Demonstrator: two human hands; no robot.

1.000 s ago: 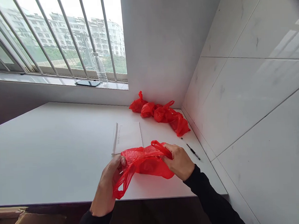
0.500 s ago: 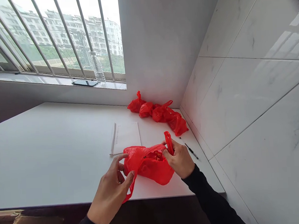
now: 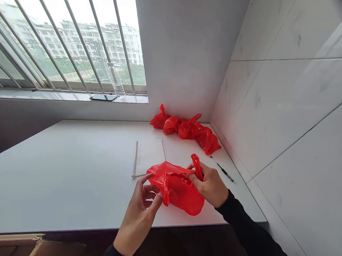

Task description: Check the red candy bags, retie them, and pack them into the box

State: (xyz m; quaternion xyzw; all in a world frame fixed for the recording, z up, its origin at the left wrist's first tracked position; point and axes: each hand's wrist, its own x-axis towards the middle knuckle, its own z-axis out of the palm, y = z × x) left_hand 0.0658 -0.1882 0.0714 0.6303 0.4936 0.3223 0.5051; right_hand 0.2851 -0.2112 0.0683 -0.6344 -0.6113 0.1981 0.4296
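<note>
A red plastic bag [image 3: 185, 195] sits at the table's front edge with its mouth partly open, and red packets with yellow print [image 3: 185, 176] show inside. My right hand [image 3: 211, 184] pinches the bag's right handle, which loops up above my fingers. At the bag's left side, my left hand [image 3: 144, 210] has its thumb and fingers apart, with the fingertips against the plastic. The left handle hangs loose near my left thumb. What else is in the bag is hidden.
Several tied red bags [image 3: 188, 129] stand by the wall at the back right. A white notebook [image 3: 149, 155] lies behind the bag, and a black pen [image 3: 225, 172] to its right. On the windowsill are a phone [image 3: 103, 97] and a clear bottle [image 3: 116, 81].
The left handle, earlier hanging below my left thumb over the table edge, now lies higher against the bag's front. My right hand keeps its hold. The whole view has shifted slightly.
</note>
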